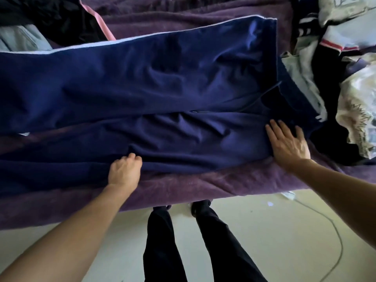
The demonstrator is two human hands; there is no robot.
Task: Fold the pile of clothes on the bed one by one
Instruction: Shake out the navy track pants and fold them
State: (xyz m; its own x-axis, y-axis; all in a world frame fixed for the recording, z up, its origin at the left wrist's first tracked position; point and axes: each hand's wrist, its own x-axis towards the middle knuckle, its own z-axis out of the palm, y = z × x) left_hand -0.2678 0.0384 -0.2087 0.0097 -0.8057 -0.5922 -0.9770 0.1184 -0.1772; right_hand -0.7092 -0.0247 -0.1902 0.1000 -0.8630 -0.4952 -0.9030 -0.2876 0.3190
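A pair of navy blue trousers (154, 84) with a pale side stripe lies spread across the purple blanket (203, 186) on the bed, waistband to the right, legs running off to the left. My left hand (125, 169) has its fingers curled into the fabric at the near edge of the near leg. Flat on the cloth near the waistband lies my right hand (286, 141), fingers spread and pressing down. A dark drawstring (262, 96) trails across the waist area.
A heap of unfolded clothes (345, 58), white, black and striped, sits at the right of the bed. Dark and grey garments (40, 23) lie at the far left. My legs (183, 245) stand on the pale floor by the bed edge, with a cable (333, 241) to the right.
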